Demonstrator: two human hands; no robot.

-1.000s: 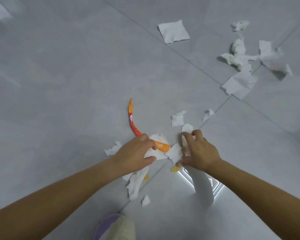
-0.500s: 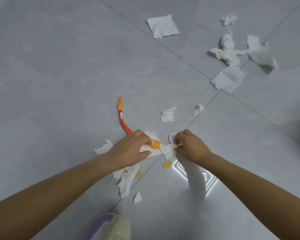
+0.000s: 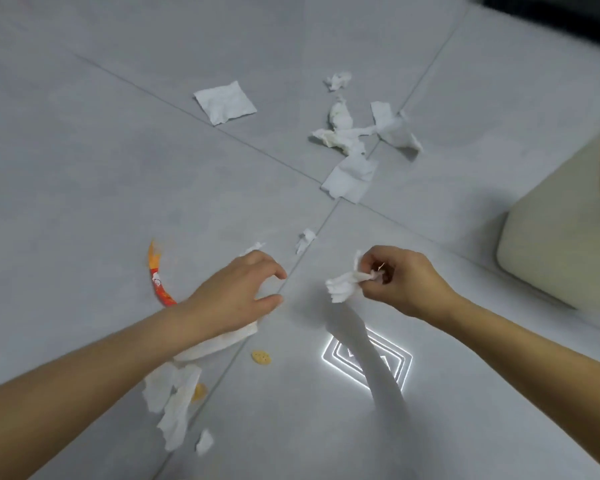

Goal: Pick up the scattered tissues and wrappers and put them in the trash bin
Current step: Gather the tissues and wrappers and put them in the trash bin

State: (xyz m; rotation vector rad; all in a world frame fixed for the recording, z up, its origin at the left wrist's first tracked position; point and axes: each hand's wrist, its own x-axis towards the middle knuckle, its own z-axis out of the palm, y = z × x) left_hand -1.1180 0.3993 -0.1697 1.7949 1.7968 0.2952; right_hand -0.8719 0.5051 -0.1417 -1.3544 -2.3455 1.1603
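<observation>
My right hand (image 3: 404, 282) pinches a crumpled white tissue (image 3: 342, 287) a little above the grey floor. My left hand (image 3: 236, 296) hovers with thumb and fingers curved apart and nothing between them. A white tissue (image 3: 219, 342) lies on the floor under its wrist. An orange-red wrapper strip (image 3: 156, 273) curves on the floor to the left, its lower end hidden behind my left hand. Torn tissue pieces (image 3: 174, 403) lie below my left forearm. No trash bin is clearly recognisable.
Farther away lie a flat square tissue (image 3: 224, 102), a crumpled tissue cluster (image 3: 354, 133) and a folded tissue (image 3: 350, 178). Small scraps (image 3: 305, 239) sit near the tile joint. A yellow cracker (image 3: 261, 357) lies between my arms. A cream rounded box (image 3: 561, 237) stands right.
My right hand has lifted its tissue off the floor and moved right. My left hand has let go of the tissue pile and opened. The view has tilted up, showing the cream box.
</observation>
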